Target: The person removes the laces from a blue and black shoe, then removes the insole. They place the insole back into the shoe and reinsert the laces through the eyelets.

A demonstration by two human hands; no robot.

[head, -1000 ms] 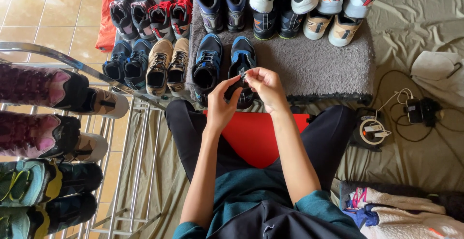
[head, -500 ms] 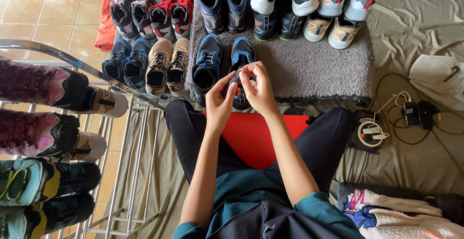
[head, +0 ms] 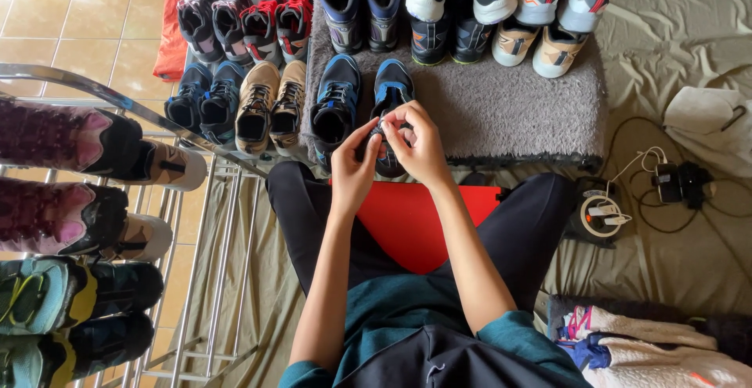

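Observation:
I sit cross-legged in dark trousers, with a red mat under my legs. In front of my knees a blue-and-black shoe stands on a grey fuzzy mat, its twin just to its left. Both hands meet over the nearer end of that shoe. My left hand pinches something dark at the shoe's heel end. The fingers of my right hand are curled around the same spot, pinching what looks like the laces. The exact thing gripped is hidden by my fingers.
Several more pairs of shoes line the grey mat and a red cloth at the far left. A metal shoe rack with several shoes stands at my left. Cables and a charger lie at my right, folded clothes at the lower right.
Both hands have stayed over the blue shoe; the fingers have shifted slightly, closing more tightly together at the shoe's near end.

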